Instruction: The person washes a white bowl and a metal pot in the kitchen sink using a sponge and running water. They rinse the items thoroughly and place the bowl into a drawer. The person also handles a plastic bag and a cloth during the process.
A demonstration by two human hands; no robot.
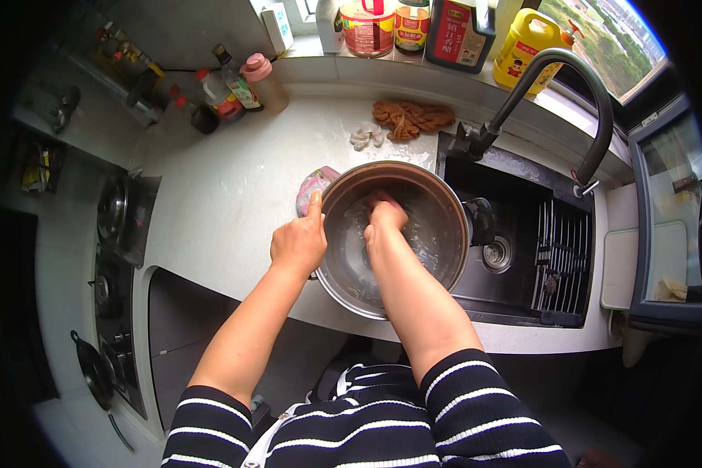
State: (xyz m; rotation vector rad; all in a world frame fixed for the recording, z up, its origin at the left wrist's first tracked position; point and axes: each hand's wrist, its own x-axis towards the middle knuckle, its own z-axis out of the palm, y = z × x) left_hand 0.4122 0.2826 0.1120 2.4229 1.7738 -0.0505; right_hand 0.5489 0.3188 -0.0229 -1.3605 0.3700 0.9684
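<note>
Right of a green-labelled bottle, the left hand grasps the rim of the pot on the counter; the right hand reaches inside, its grip impossible to tell; then stands a red-labelled jug.

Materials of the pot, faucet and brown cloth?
Pot: likely stainless steel; smooth, shiny walls with a bright rim. Faucet: probably metal, dark satin finish; smooth curved tube, soft highlights. Brown cloth: textile, matte; crumpled folds. Fibre unclear.
</note>
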